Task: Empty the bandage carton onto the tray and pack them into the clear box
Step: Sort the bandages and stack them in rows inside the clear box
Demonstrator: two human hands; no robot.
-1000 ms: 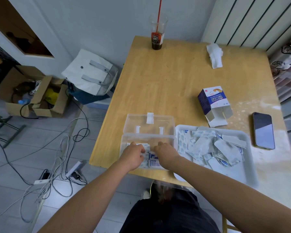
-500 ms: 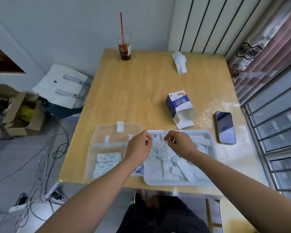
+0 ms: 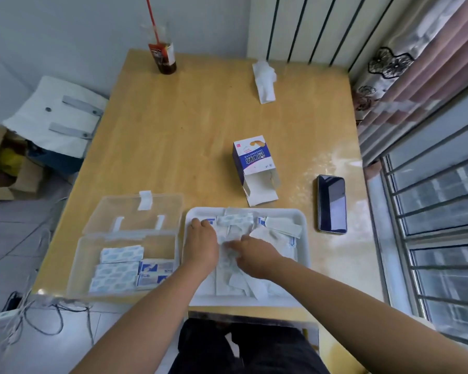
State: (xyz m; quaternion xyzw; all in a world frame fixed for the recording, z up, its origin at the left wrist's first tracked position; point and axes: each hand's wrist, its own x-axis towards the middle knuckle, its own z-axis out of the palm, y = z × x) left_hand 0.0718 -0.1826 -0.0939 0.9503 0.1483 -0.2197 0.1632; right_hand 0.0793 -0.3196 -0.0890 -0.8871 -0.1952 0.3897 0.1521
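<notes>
The white tray (image 3: 302, 224) near the table's front edge holds a loose pile of wrapped bandages (image 3: 237, 221). My left hand (image 3: 201, 245) lies palm down on the pile's left part, fingers stretched toward the tray's far-left corner. My right hand (image 3: 256, 256) sits beside it, fingers curled round a few bandages in the tray's middle. Left of the tray the clear box (image 3: 77, 265) stands with its lid (image 3: 135, 211) folded back, and several bandages (image 3: 119, 268) lie in neat stacks inside. The blue and white bandage carton (image 3: 250, 164) lies open-ended behind the tray.
A phone (image 3: 331, 203) lies right of the tray. At the table's far edge stand a drink cup with a red straw (image 3: 162, 54) and a crumpled tissue (image 3: 265, 79). A white bag (image 3: 57, 114), cardboard boxes and cables are on the floor at left.
Both hands left the clear box, crossed to the tray and have sunk onto the bandage pile. My view has swung right.
</notes>
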